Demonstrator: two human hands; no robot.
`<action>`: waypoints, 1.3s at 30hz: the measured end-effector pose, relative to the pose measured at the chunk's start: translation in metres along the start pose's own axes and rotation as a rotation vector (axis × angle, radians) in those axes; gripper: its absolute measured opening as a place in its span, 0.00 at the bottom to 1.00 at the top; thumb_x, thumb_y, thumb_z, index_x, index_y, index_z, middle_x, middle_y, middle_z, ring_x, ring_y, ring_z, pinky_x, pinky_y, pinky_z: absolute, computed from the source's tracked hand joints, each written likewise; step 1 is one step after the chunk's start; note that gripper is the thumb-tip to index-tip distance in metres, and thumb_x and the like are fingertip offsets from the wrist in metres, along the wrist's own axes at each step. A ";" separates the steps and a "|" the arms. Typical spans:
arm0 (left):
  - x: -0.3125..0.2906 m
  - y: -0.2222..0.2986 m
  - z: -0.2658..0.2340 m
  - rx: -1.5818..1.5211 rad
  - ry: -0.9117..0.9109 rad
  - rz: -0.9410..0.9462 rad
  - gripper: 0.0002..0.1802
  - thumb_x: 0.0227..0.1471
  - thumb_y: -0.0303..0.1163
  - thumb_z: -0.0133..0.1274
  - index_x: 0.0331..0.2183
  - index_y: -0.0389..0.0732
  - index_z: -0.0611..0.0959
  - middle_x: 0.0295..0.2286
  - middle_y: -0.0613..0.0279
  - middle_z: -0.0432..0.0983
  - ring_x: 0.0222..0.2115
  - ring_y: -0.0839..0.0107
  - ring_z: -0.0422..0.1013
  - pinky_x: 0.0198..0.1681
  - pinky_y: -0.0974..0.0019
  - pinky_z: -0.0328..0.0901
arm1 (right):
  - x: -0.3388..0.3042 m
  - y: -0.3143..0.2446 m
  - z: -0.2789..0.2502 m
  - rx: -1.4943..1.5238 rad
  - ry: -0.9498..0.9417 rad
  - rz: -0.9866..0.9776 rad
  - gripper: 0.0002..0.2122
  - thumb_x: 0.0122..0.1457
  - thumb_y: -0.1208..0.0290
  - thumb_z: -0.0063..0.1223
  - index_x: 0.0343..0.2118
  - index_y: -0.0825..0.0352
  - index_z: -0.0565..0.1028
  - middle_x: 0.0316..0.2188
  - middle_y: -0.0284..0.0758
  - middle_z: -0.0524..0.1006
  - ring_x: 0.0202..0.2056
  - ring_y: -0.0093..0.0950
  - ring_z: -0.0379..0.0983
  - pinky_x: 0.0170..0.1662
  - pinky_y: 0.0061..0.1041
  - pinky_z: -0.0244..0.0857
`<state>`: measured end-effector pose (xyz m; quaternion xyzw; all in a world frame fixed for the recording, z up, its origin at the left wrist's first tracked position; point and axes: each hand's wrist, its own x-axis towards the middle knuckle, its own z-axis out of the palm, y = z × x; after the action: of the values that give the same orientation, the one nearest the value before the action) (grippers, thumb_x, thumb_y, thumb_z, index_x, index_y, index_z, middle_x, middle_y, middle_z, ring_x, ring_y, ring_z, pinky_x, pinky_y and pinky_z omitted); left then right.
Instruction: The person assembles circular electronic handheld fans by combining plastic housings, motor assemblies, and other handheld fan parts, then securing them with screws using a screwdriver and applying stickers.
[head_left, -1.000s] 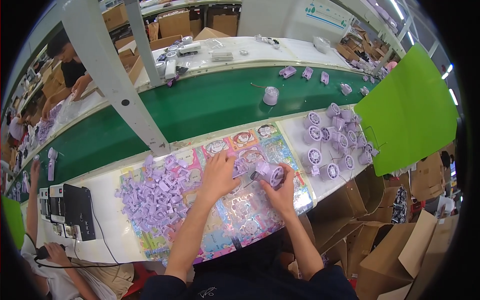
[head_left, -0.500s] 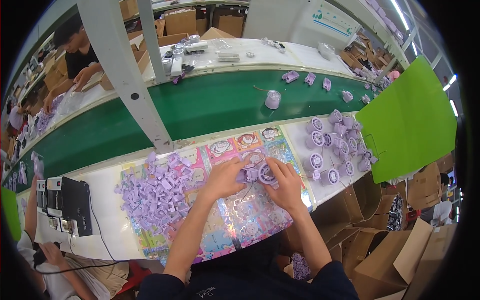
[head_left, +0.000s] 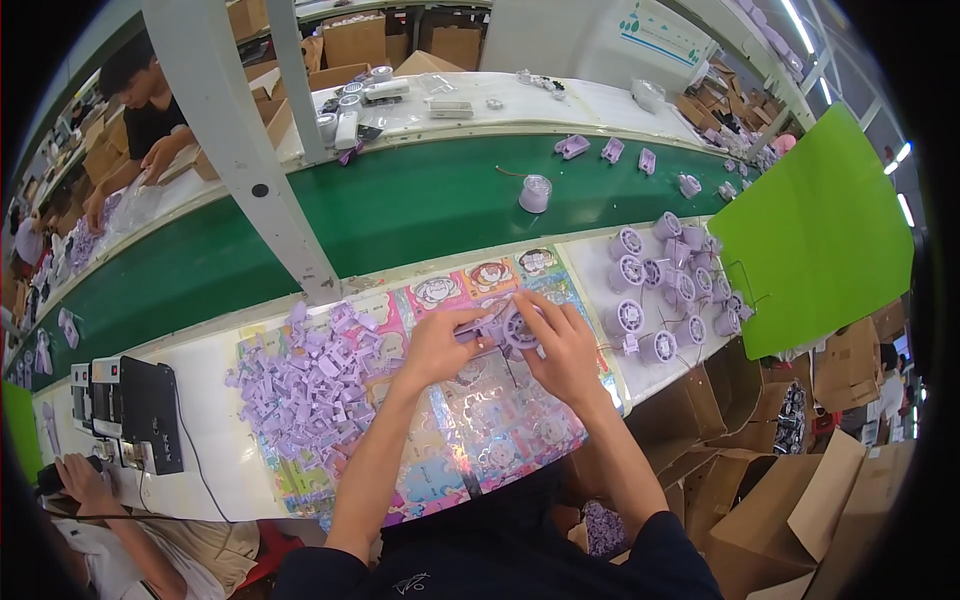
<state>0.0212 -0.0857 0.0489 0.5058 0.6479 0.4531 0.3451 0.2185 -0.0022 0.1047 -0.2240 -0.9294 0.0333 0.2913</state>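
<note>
Over the middle of a colourful printed sheet (head_left: 430,470), my two hands meet around a light purple round fan housing (head_left: 519,329). My right hand (head_left: 562,345) grips the housing from its right side, its slotted round face partly covered by the fingers. From the left, my left hand (head_left: 438,347) pinches a small purple plastic piece (head_left: 484,328) against the housing; whether the two are joined I cannot tell. A thin dark wire hangs below them. Left of my left hand lies a heap of small purple plastic parts (head_left: 305,390).
Several purple fan housings with wires (head_left: 628,316) stand at the right, beside a green panel (head_left: 815,235). Beyond the table runs a green belt (head_left: 420,205) carrying a housing (head_left: 535,194) and small parts. A metal post (head_left: 225,130) rises left. Black devices (head_left: 145,415) sit near a co-worker's hand (head_left: 85,485).
My hands have shifted slightly, and the housing has turned a little between them. At far left, a co-worker's raised arm has come down from the belt, leaving a purple part there.
</note>
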 end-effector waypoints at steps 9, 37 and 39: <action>0.009 -0.018 0.006 -0.490 0.302 0.012 0.27 0.53 0.25 0.64 0.55 0.36 0.78 0.41 0.52 0.82 0.38 0.71 0.77 0.42 0.68 0.70 | -0.008 -0.020 0.042 0.361 0.219 0.338 0.26 0.51 0.82 0.61 0.55 0.71 0.69 0.44 0.42 0.72 0.35 0.35 0.72 0.39 0.33 0.69; 0.015 -0.021 0.023 -0.636 0.313 -0.060 0.32 0.56 0.12 0.47 0.59 0.46 0.64 0.44 0.54 0.76 0.41 0.72 0.74 0.44 0.68 0.67 | -0.015 -0.053 0.092 0.210 0.031 0.166 0.08 0.48 0.77 0.61 0.32 0.66 0.77 0.30 0.37 0.70 0.36 0.38 0.70 0.39 0.38 0.66; 0.015 -0.027 0.023 -0.423 0.459 0.012 0.33 0.56 0.13 0.47 0.61 0.44 0.62 0.46 0.54 0.74 0.43 0.71 0.72 0.47 0.67 0.67 | -0.004 -0.043 0.093 0.141 0.024 0.068 0.09 0.47 0.77 0.59 0.33 0.65 0.77 0.31 0.36 0.71 0.37 0.38 0.70 0.40 0.38 0.66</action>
<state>0.0293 -0.0674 0.0159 0.3112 0.5971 0.6823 0.2848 0.1523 -0.0357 0.0336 -0.2348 -0.9131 0.1057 0.3162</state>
